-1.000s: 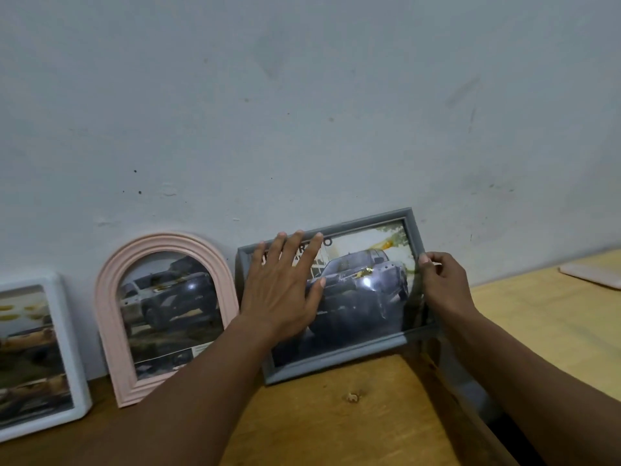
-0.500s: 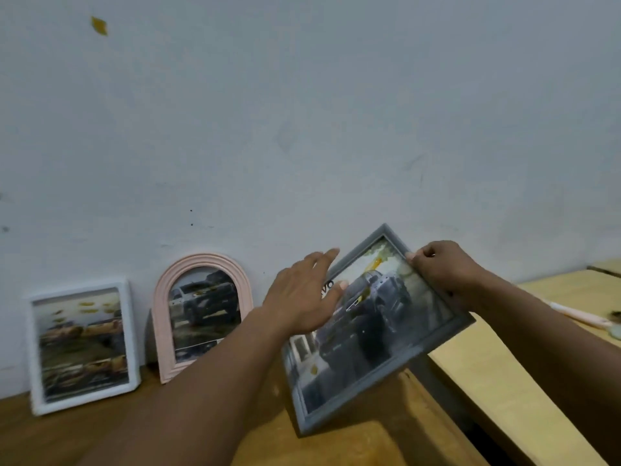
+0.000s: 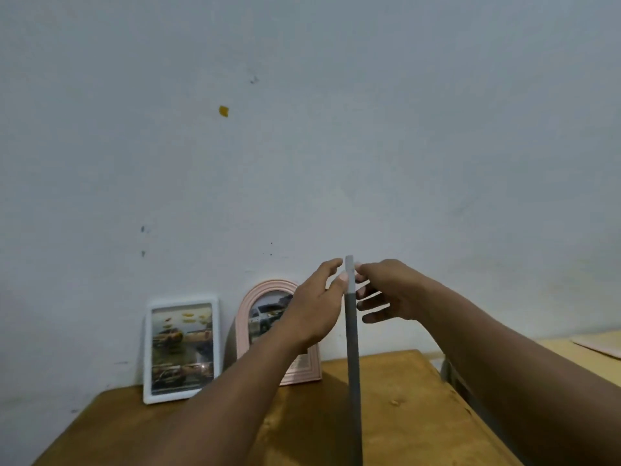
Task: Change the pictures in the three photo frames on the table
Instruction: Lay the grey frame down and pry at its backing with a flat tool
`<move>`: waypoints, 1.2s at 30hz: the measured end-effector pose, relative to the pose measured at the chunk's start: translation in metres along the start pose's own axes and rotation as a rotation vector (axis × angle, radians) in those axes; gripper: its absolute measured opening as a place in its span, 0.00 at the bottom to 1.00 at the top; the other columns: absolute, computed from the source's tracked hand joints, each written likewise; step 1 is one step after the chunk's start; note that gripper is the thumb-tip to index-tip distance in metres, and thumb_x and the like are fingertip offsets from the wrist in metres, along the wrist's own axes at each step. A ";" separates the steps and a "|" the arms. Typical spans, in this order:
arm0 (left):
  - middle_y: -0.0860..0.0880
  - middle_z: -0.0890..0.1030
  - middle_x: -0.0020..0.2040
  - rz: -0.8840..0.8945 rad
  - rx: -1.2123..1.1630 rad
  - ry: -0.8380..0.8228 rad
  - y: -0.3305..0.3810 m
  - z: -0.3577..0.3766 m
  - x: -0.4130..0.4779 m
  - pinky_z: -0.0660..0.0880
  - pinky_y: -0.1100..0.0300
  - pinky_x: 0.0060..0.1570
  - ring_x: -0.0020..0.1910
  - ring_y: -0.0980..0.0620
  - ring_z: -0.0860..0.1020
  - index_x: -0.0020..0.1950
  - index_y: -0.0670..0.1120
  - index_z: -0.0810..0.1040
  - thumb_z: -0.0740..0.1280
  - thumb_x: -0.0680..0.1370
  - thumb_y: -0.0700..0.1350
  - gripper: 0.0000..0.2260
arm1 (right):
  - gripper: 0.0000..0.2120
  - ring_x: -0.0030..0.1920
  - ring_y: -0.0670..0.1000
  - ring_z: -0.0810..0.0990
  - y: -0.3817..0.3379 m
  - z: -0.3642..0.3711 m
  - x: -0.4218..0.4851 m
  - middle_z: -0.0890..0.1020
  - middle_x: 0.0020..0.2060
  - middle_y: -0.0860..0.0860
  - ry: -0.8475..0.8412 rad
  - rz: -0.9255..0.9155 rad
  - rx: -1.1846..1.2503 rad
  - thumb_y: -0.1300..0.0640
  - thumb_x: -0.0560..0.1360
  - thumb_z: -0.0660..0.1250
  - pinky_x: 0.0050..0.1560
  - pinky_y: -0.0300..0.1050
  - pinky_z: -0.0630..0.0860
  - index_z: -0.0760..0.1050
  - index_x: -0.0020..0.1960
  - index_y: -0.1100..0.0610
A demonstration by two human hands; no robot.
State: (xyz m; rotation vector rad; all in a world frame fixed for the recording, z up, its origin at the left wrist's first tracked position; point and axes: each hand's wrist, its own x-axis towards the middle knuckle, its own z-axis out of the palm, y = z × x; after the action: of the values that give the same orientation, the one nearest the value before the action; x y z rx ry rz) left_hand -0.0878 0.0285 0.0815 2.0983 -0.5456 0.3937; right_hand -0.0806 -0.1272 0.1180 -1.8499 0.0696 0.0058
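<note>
The grey photo frame [image 3: 353,358] is held up edge-on toward me, so only its thin grey side shows and its picture is hidden. My left hand [image 3: 314,307] grips its upper part from the left, and my right hand [image 3: 386,292] grips it from the right, fingers spread behind it. A pink arched frame [image 3: 248,307] with a car picture leans on the wall, partly hidden by my left hand. A white rectangular frame [image 3: 181,351] with a picture stands to its left.
The wooden table [image 3: 403,408] carries the frames against a pale wall [image 3: 302,146]. A gap separates it from a lighter table [image 3: 591,361] at the right, where a flat pale object [image 3: 601,346] lies.
The grey frame has been lifted off the table and turned from facing me to edge-on. Both hands rose with it. The view has pulled back and tilted up.
</note>
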 end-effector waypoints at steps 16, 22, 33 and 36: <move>0.47 0.80 0.59 -0.394 -0.080 0.330 -0.130 -0.067 -0.101 0.75 0.51 0.55 0.59 0.47 0.77 0.65 0.47 0.77 0.54 0.85 0.60 0.22 | 0.36 0.59 0.48 0.72 0.136 0.161 -0.021 0.73 0.66 0.47 -0.194 -0.261 -0.480 0.24 0.68 0.61 0.59 0.50 0.72 0.69 0.68 0.45; 0.52 0.80 0.61 -0.554 -0.137 0.330 -0.177 -0.039 -0.159 0.73 0.46 0.65 0.62 0.50 0.77 0.66 0.54 0.77 0.54 0.81 0.67 0.24 | 0.39 0.66 0.54 0.67 0.172 0.190 -0.031 0.70 0.68 0.48 -0.172 -0.269 -0.818 0.19 0.64 0.55 0.66 0.60 0.63 0.68 0.65 0.43; 0.59 0.79 0.53 -0.587 0.048 0.248 -0.198 -0.018 -0.194 0.73 0.59 0.52 0.55 0.60 0.75 0.61 0.58 0.75 0.48 0.83 0.65 0.21 | 0.48 0.69 0.59 0.66 0.192 0.214 -0.035 0.68 0.70 0.54 -0.160 -0.264 -1.123 0.18 0.61 0.56 0.64 0.64 0.68 0.65 0.70 0.48; 0.58 0.77 0.54 -0.554 0.124 0.262 -0.201 -0.021 -0.188 0.72 0.59 0.53 0.56 0.57 0.75 0.66 0.54 0.76 0.48 0.84 0.65 0.24 | 0.51 0.68 0.60 0.67 0.188 0.216 -0.024 0.69 0.70 0.55 -0.162 -0.253 -1.149 0.17 0.59 0.56 0.63 0.62 0.71 0.65 0.71 0.49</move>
State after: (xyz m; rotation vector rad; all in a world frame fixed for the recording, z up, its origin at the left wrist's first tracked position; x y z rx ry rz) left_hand -0.1446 0.1889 -0.1361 2.1643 0.2206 0.3742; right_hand -0.1067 0.0297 -0.1217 -2.9826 -0.3530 0.0229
